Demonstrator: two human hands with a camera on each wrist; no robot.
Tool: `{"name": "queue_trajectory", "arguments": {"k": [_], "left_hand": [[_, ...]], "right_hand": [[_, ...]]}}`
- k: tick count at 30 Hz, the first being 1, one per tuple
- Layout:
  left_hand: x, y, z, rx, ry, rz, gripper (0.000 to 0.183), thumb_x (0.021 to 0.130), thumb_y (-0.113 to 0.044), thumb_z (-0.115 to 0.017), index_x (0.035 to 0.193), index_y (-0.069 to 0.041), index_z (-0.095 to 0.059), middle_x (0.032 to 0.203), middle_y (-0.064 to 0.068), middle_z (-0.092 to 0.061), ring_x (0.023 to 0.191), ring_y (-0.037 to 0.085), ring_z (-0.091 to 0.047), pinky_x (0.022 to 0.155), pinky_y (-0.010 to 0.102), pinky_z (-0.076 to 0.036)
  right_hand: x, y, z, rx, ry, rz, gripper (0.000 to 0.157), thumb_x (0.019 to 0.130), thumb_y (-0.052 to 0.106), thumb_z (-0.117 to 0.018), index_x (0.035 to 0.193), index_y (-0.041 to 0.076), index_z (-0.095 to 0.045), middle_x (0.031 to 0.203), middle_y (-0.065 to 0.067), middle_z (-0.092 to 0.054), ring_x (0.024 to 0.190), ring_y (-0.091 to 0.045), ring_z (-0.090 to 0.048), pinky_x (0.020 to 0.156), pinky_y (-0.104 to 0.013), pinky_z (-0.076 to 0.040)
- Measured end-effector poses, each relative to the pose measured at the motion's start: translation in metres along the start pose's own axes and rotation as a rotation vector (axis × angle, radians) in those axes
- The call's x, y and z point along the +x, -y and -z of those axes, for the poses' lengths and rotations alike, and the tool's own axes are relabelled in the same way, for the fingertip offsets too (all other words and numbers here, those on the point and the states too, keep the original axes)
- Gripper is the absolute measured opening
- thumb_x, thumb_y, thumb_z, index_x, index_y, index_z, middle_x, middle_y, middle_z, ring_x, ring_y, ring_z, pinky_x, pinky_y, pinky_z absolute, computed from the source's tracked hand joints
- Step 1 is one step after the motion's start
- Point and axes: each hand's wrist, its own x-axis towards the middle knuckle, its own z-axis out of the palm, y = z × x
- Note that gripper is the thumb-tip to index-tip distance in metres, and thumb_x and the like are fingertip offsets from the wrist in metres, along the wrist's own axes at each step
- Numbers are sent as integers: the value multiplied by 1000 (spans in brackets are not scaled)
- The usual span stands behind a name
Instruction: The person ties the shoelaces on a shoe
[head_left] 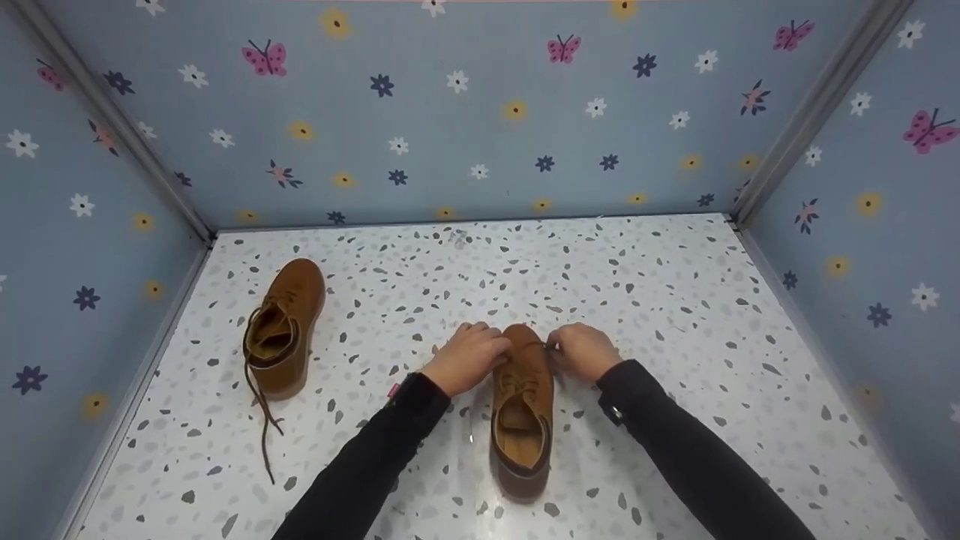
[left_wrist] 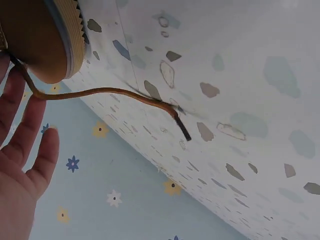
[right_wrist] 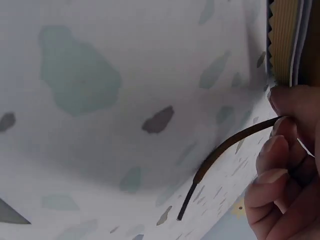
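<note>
From my post I have a flowered wall [head_left: 424,142] behind the speckled floor [head_left: 675,292], where one shoe [head_left: 523,405] stands toe to the wall, the other shoe [head_left: 294,322] well apart on the left. I see the left hand [head_left: 471,356] beside the near shoe's toe, pinching a lace end [left_wrist: 115,91], and the right hand [head_left: 586,352] opposite, pinching the second lace end [right_wrist: 230,143], its tip free.

Even, moderately bright light covers the speckled surface [head_left: 637,262], with soft sheen towards its near edge and faint shadows beside the nearer shoe [head_left: 519,412]. Both wrist views are dimmer; in the right one, large flecks [right_wrist: 80,72] look blurred.
</note>
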Motion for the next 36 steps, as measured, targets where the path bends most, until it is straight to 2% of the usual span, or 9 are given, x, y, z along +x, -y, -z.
{"name": "queue_trajectory", "arguments": {"k": [4, 8, 11, 15, 19, 24, 28, 33, 36], "left_hand": [[-2, 1, 2, -115, 102, 26, 9, 97, -9, -61, 106, -10, -64, 100, 5, -69, 95, 23, -63, 97, 42, -45], [-9, 4, 3, -206, 166, 60, 15, 94, -1, -60, 108, -6, -60, 101, 8, -66, 96, 24, -63, 95, 42, -48], [-16, 4, 8, -236, 177, 69, 18, 92, 0, -59, 109, -5, -61, 101, 9, -65, 95, 24, -63, 86, 38, -52], [-25, 2, 21, -270, 174, 26, 18, 97, -2, -55, 110, -5, -67, 104, 9, -68, 97, 22, -65, 87, 37, -52], [-34, -3, 38, -325, 194, -11, 17, 101, -12, -58, 108, -8, -73, 99, 2, -71, 89, 15, -66, 82, 33, -53], [-43, -11, 52, -354, 165, 22, 22, 101, -25, -59, 105, -11, -76, 86, -3, -70, 74, 9, -61, 73, 32, -52], [-46, -15, 52, -375, 117, 56, 22, 101, -23, -60, 102, -9, -77, 84, -3, -70, 73, 8, -62, 72, 32, -52], [-46, -19, 47, -383, 64, 55, 18, 99, -18, -62, 103, -8, -76, 95, -1, -73, 86, 10, -67, 79, 30, -53], [-44, -22, 45, -380, 22, 53, 16, 99, -18, -63, 101, -9, -76, 94, -2, -72, 85, 10, -66, 79, 30, -53]], "right_hand": [[-7, -1, 17, -4, -31, 34, 7, 90, 11, -71, 90, 7, -76, 83, -4, -72, 75, -22, -66, 71, -40, -54], [-20, -1, 45, -45, -98, 61, 7, 91, 9, -71, 88, 6, -76, 82, -5, -71, 74, -21, -66, 69, -39, -54], [-32, -2, 67, -92, -164, 78, 5, 89, 7, -72, 87, 6, -76, 80, -4, -69, 71, -20, -65, 65, -39, -53], [-51, -5, 91, -151, -235, 101, 4, 87, 5, -73, 86, 6, -76, 78, -4, -67, 71, -21, -64, 64, -39, -54], [-70, -7, 109, -159, -272, 105, 3, 87, 4, -74, 88, 5, -76, 78, -5, -67, 70, -22, -64, 64, -38, -53], [-90, -1, 122, -107, -299, 91, 3, 86, 2, -75, 88, 4, -76, 77, -3, -66, 68, -17, -62, 62, -35, -51], [-101, 6, 122, -43, -305, 79, 2, 87, 5, -75, 88, 6, -76, 78, 0, -68, 68, -11, -62, 61, -32, -52], [-112, 20, 117, 149, -296, 40, 3, 89, 11, -75, 88, 10, -77, 80, 4, -71, 65, -5, -62, 59, -27, -52], [-118, 29, 111, 269, -308, 19, 3, 89, 12, -76, 91, 11, -78, 83, 6, -72, 68, -4, -65, 61, -25, -54]]}}
